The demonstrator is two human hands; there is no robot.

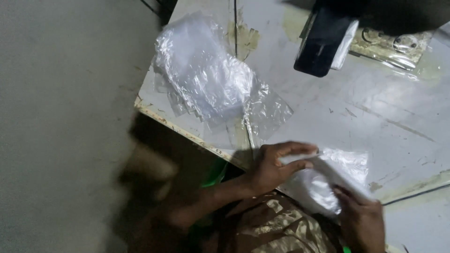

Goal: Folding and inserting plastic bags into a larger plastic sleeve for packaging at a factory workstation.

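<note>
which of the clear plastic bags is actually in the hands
The clear bag at the table's near edge, gripped by left hand and right hand; the heap of bags lies untouched farther back.

The surface [365,107] is white with yellowish-brown stains and scuffs. Clear, shiny plastic bags [206,75] sit in a pile, and the phone-like slab [321,44] is black. Green shows by the patterned tan fabric [276,229].

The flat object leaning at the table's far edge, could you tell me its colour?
Black, glossy, seen in the head view.

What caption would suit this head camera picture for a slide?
Left hand and right hand grip a clear plastic bag at a worn white table, beside a heap of similar bags.
</note>
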